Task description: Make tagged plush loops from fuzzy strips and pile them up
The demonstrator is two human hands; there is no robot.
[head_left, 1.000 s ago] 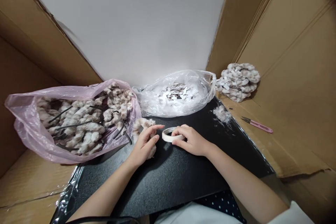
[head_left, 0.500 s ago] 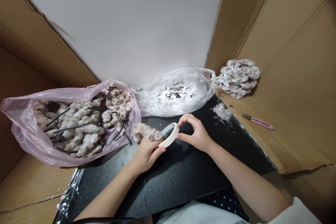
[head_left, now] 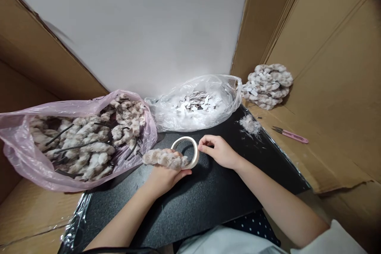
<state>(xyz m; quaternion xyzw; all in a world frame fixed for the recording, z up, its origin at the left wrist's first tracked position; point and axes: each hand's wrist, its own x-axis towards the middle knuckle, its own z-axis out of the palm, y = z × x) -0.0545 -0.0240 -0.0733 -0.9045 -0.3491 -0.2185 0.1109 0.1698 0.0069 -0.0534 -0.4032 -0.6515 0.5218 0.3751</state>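
My left hand (head_left: 165, 178) is closed around a roll of white tape (head_left: 195, 158) and a fluffy beige-grey furry strip (head_left: 165, 158), which lies across the fingers and points left. The roll is tilted so that its round opening shows, with the black table beyond it. At the right edge of the roll, my right hand (head_left: 218, 151) pinches with thumb and forefinger against the tape. Whether a loose tape end is between those fingertips is too small to tell.
A pink plastic bag (head_left: 18, 127) of furry strips with black cords lies left. Behind my hands is a clear bag (head_left: 166, 117) with white-tagged pieces. To the right are a furry bundle (head_left: 269, 87), fluff (head_left: 250, 124) and pink-handled thread snips (head_left: 293, 135). Cardboard walls (head_left: 333, 67) stand at both sides.
The tape roll has turned to show its opening more fully. My left hand has rotated, bringing the furry strip lower and flatter. My right fingers have drawn together at the roll's edge.
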